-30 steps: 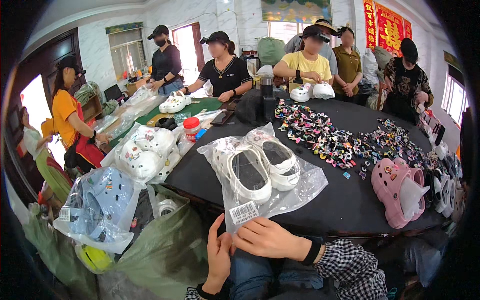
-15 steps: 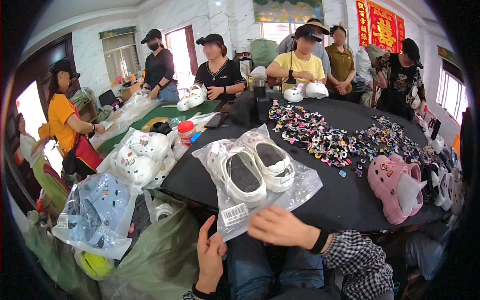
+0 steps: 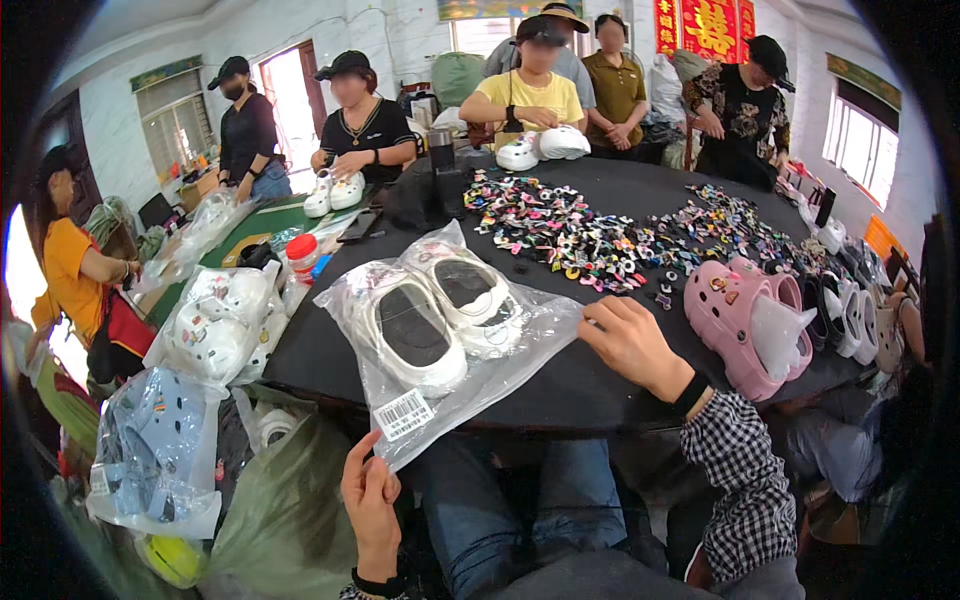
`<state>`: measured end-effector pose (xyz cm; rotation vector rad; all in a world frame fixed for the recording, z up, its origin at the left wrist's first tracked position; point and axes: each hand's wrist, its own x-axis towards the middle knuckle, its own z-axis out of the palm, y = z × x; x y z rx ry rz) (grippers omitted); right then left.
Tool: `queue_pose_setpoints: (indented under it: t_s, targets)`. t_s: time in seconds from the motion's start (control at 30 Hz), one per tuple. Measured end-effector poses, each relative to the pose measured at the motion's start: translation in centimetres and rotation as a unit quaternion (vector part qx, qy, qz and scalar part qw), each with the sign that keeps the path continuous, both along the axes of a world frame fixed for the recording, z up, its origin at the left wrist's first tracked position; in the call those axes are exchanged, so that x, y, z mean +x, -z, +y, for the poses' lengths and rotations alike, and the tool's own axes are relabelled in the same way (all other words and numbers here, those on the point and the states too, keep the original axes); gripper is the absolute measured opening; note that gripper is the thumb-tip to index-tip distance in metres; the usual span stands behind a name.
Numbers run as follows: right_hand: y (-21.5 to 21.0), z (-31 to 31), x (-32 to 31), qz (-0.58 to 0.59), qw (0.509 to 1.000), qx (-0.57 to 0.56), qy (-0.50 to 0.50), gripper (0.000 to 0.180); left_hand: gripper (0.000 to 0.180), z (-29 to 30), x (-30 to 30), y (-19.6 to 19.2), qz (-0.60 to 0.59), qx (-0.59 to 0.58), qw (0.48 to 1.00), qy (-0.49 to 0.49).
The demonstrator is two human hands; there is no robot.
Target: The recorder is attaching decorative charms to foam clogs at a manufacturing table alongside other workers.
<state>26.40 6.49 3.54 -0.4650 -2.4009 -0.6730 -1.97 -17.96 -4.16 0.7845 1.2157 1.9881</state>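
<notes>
While the clear plastic bag (image 3: pixel 455 345) lies flat on the round black table (image 3: pixel 560 385), its near corner — the one with the white barcode label (image 3: pixel 403 414) — hangs over the table's edge, and the left hand (image 3: pixel 370 500) pinches that corner from below between thumb and fingers. Inside the bag sits a pair of white clogs (image 3: pixel 440 315), side by side, soles down. The right hand (image 3: pixel 630 342) rests on the tabletop at the bag's right edge, fingers loosely curled and touching the plastic (whether it grips the film I cannot tell). Just right of that hand stands a pair of pink clogs (image 3: pixel 745 320). Beyond the bag, a wide scatter of small colourful shoe charms (image 3: pixel 590 235) covers the table's middle — well apart from both hands. Other people stand around the far side.
</notes>
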Motion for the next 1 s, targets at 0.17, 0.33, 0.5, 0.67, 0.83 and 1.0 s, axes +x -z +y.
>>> queue_pose_setpoints:
  t_s: [0.17,0.33,0.5,0.67,0.83,1.0]
  targets:
    - [0.3,0.5,0.6,-0.004,1.0,-0.013,0.017,0.013,0.029,-0.2,0.5,-0.2,0.028,-0.01,0.999,-0.02]
    - [0.1,1.6,1.5,0.024,0.999,-0.027,0.014,0.01,0.028,-0.1,0.2,0.1,0.027,-0.011,0.999,-0.038]
    - [0.5,1.6,1.9,0.012,0.997,-0.055,0.045,0.008,0.024,-0.4,0.6,-0.5,0.124,-0.048,0.99,-0.047]
    - [0.4,1.7,2.0,0.023,0.996,-0.065,0.054,0.01,0.019,-0.3,0.3,-0.4,0.309,-0.057,0.946,-0.081]
    - [0.3,0.5,1.5,0.026,0.995,-0.081,0.048,0.012,0.019,0.4,1.8,-0.9,0.331,-0.065,0.931,-0.137]
    - [0.4,-3.3,-0.5,0.051,0.995,-0.072,-0.049,0.028,0.01,0.5,2.1,-1.2,0.37,-0.08,0.908,-0.181]
